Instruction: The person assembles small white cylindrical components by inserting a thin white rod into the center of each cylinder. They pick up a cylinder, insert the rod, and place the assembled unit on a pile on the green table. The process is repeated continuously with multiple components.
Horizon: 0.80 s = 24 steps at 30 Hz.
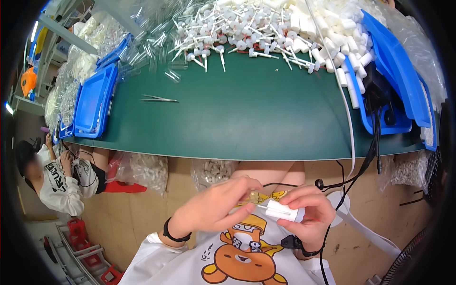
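Note:
In front of my printed white shirt, my right hand (311, 209) grips a white plastic cylinder piece (280, 210) between thumb and fingers. It looks like two short cylinders side by side, with a clear or pale rim at the palm end. From its left end a thin white stem (261, 206) points toward my left hand (221, 202). My left thumb tip is close to that stem, while the index finger is bent above it with a gap between them. Whether the thumb touches the stem, I cannot tell. Black bands circle both wrists.
On the green table (204, 128) lie metal tweezers (159, 99), a heap of white stemmed parts (237, 35), white cylinders (351, 45) and clear tubes (172, 75). Blue trays (95, 102) flank it. Black cables (370, 156) hang at right. Another person (61, 175) sits at left.

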Each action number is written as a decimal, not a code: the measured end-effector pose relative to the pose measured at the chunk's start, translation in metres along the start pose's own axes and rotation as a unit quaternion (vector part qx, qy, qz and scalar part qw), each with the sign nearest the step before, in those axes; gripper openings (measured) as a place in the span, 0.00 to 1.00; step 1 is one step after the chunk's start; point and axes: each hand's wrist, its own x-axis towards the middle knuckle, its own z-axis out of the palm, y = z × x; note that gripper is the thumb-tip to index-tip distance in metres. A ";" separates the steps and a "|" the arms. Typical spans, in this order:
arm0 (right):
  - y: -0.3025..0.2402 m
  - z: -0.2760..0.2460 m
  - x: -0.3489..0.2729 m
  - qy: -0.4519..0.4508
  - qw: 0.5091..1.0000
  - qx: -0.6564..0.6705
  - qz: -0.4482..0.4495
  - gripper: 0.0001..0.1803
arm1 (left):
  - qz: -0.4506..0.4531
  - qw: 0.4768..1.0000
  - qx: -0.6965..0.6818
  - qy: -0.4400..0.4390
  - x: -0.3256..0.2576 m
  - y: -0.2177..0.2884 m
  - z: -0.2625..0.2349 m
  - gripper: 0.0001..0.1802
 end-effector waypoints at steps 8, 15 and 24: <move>0.005 0.003 -0.009 -0.039 0.998 -0.051 0.003 0.20 | 0.090 0.995 0.032 0.001 -0.002 -0.007 0.020 0.19; 0.005 0.003 -0.014 -0.005 1.000 -0.014 -0.006 0.21 | 0.145 0.988 0.027 0.055 -0.002 -0.012 0.025 0.18; 0.005 -0.003 -0.010 -0.064 0.993 -0.089 -0.033 0.21 | 0.079 0.996 -0.035 0.021 -0.008 -0.006 0.023 0.18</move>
